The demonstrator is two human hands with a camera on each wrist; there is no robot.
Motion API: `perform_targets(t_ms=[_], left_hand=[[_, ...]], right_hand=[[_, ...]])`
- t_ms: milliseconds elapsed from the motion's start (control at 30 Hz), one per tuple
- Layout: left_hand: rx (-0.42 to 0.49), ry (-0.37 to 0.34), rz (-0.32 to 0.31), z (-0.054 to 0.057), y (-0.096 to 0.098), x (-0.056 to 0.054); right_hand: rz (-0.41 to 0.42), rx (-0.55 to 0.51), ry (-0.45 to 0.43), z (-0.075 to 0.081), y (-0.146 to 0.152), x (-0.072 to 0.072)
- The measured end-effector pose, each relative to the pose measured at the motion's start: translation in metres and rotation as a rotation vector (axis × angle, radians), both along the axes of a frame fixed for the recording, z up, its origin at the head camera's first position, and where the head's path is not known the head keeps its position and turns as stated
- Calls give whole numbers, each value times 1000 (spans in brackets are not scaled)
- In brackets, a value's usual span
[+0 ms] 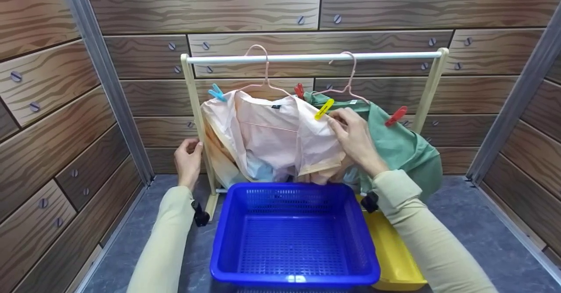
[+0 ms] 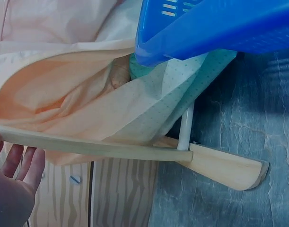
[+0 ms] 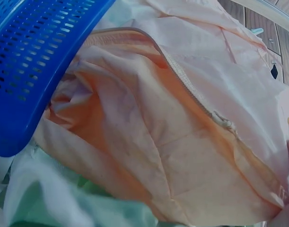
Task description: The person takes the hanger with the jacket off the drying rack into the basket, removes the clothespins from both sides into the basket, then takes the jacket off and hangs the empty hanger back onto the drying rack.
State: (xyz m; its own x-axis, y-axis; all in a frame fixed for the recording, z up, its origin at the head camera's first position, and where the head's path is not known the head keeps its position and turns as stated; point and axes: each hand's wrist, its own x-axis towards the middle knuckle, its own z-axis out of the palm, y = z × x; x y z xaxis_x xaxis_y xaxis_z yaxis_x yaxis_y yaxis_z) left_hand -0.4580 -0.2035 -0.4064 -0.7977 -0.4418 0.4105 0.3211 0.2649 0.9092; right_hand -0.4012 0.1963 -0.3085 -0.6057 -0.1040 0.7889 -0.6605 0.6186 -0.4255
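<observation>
Head view. Clothes rack stands against a wood-patterned wall. Two pink hangers on the rail: pale pink shirt on one, green garment on the other, partly behind the shirt. Blue clip at the shirt's left shoulder, yellow clip at its right. Green garment carries two red clips. Right hand at the shirt's right shoulder, just below the yellow clip; thumb and fingers close together, pinching cloth. Cannot tell whether they also touch the clip. Left hand at the left upright, thumb and forefinger narrow, tips on the wood. Blue basket in front of the shirt; yellow tray beside it, partly under the right forearm.

Left wrist view. Fingers bent, tips meeting the upright, which they hold lightly; thumb not clear. Shirt hangs behind the upright, orange inside showing. Wooden foot rests on the grey floor.

Right wrist view. Shirt fills the middle, its edge curving across. Fingertips at the right border, mostly cropped, on the cloth near a sliver of yellow clip. Basket corner upper left.
</observation>
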Motion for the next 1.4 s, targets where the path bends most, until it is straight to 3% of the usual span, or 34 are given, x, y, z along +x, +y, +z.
perform_targets(t_ms=[367,767,900,1033,1100,1267,1400], left_hand=[[-4,-10,-9,-1,0,1],[-71,-51,-2,2,2,3],[-77,-64,84,4,5,10],[-84,13,209,11,9,17],[-112,90,219,16,12,20],[-219,303,141,28,17,21],[-280,393,50,34,23,22]], right_hand=[[9,-31,10,4,22,7],[30,-48,19,-5,46,18],[33,-47,5,-11,54,19],[52,-51,-6,-15,56,19],[58,-52,-5,-17,57,20],[72,-37,7,-20,56,20],[89,-27,2,-23,55,19]])
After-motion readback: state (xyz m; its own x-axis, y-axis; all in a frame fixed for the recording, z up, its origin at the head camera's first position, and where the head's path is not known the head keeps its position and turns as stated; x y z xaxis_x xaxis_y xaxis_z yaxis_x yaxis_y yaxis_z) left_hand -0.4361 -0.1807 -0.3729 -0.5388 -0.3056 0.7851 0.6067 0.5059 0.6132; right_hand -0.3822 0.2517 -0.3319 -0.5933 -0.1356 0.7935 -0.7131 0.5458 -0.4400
